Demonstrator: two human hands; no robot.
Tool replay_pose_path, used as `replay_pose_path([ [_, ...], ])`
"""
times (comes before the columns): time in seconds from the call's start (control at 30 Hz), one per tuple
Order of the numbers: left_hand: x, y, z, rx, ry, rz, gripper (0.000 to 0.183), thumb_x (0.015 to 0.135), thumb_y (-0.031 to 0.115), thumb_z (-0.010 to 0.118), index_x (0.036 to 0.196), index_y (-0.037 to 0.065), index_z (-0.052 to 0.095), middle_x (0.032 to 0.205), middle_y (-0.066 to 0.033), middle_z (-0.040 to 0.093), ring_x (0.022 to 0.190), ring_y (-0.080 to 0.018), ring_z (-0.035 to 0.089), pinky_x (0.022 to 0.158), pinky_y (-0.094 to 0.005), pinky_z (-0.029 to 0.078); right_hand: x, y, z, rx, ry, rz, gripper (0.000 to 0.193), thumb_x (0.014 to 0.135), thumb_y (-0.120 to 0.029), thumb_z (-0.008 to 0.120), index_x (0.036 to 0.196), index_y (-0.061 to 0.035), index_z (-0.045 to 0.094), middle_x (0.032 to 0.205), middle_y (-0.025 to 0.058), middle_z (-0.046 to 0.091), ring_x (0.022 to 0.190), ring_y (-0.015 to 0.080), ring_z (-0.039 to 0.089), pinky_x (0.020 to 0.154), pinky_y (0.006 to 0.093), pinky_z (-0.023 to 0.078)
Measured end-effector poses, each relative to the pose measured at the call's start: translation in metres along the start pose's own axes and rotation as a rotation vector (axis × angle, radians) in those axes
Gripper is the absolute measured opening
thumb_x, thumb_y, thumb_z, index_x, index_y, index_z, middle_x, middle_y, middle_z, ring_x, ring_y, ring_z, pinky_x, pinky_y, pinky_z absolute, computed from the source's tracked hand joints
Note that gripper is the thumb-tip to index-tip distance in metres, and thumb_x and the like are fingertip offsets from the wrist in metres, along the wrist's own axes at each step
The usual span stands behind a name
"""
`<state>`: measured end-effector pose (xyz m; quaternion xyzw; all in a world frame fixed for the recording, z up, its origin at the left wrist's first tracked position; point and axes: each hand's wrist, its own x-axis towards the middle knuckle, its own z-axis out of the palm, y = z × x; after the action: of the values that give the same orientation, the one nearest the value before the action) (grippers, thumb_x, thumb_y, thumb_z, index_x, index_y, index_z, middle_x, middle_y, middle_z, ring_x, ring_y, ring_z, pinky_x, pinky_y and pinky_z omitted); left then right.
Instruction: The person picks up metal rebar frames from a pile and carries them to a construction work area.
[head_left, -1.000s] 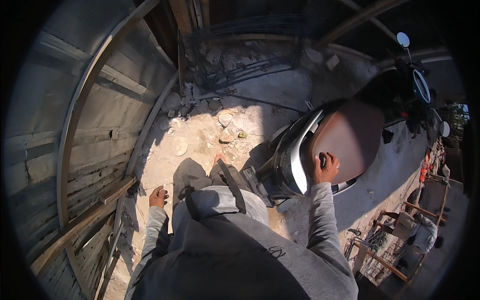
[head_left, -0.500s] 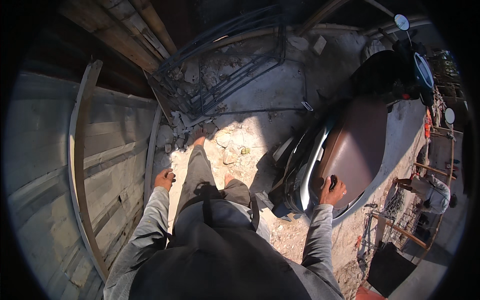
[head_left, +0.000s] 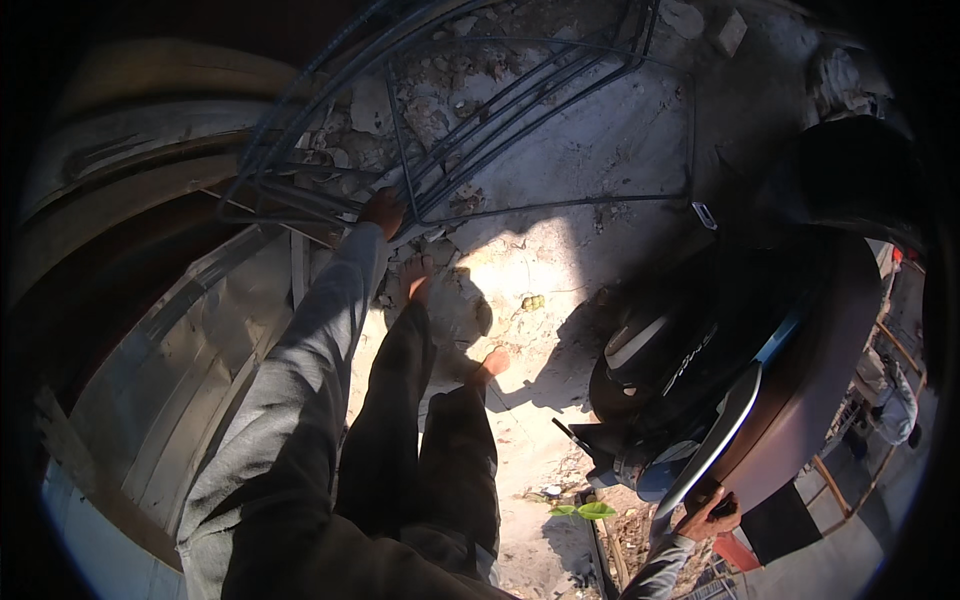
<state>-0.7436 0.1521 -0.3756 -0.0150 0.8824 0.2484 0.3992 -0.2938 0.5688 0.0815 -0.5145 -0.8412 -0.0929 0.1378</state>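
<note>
My left arm stretches forward, and my left hand [head_left: 382,212] is closed at the near corner of several thin bent rebar frames [head_left: 480,150]. Shade partly hides its fingers. The frames lie stacked and overlapping on rubble and pale ground ahead of me. To the right, my right hand [head_left: 712,515] rests by the edge of a scooter's brown seat [head_left: 800,380]. Its fingers are curled around something small and dark that I cannot make out.
The parked scooter's dark body [head_left: 660,370] fills the right side. Wooden boards [head_left: 150,140] and a metal sheet wall [head_left: 210,350] stand at left. My bare feet [head_left: 492,364] are on rough ground near a small green plant [head_left: 585,511]. Another person [head_left: 893,410] is at far right.
I have leaned forward. My left hand has gone from beside my leg to the rebar frames. My right hand has slid back along the scooter seat's edge.
</note>
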Motion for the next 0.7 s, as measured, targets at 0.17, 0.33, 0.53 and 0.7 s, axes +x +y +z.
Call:
replay_pose_path([
  [0.17,0.079,-0.096,0.061,0.081,-0.057,-0.143,0.05,0.087,0.03,0.051,0.126,0.0,0.043,0.113,-0.0193,0.057,0.105,-0.0322,0.055,0.092,-0.0387,0.042,0.01,0.004,0.022,-0.047,0.008,0.077,0.048,0.085,-0.033,0.063,0.113,0.0023,0.044,0.108,0.0161,0.049,0.096,0.0244,0.051,0.081,0.0339,0.047],
  [0.33,0.122,-0.06,0.126,0.678,-0.078,0.285,0.041,0.082,0.035,0.055,0.109,0.003,0.056,0.107,-0.0194,0.059,0.101,-0.0374,0.055,0.088,-0.0427,0.042,-0.008,-0.025,0.013,-0.153,0.1,0.163,0.049,0.086,-0.033,0.062,0.115,0.0005,0.041,0.107,0.0154,0.049,0.091,0.0238,0.053,0.074,0.0317,0.051],
  [0.53,0.146,-0.086,0.129,-0.206,0.099,-0.342,0.056,0.08,0.041,0.058,0.119,0.001,0.052,0.114,-0.0214,0.056,0.104,-0.0392,0.053,0.087,-0.0454,0.041,0.001,-0.021,0.048,-0.101,0.031,0.142,0.047,0.086,-0.032,0.062,0.114,-0.0001,0.041,0.106,0.0152,0.048,0.09,0.0232,0.053,0.074,0.0317,0.05],
  [0.7,0.107,-0.083,0.111,-0.296,0.362,-0.154,0.055,0.084,0.045,0.054,0.116,0.0,0.056,0.107,-0.0159,0.059,0.096,-0.0283,0.057,0.081,-0.0388,0.043,0.012,-0.015,0.037,-0.043,0.029,0.153,0.046,0.086,-0.031,0.061,0.114,-0.0006,0.04,0.106,0.015,0.048,0.09,0.0228,0.053,0.075,0.0316,0.049],
])
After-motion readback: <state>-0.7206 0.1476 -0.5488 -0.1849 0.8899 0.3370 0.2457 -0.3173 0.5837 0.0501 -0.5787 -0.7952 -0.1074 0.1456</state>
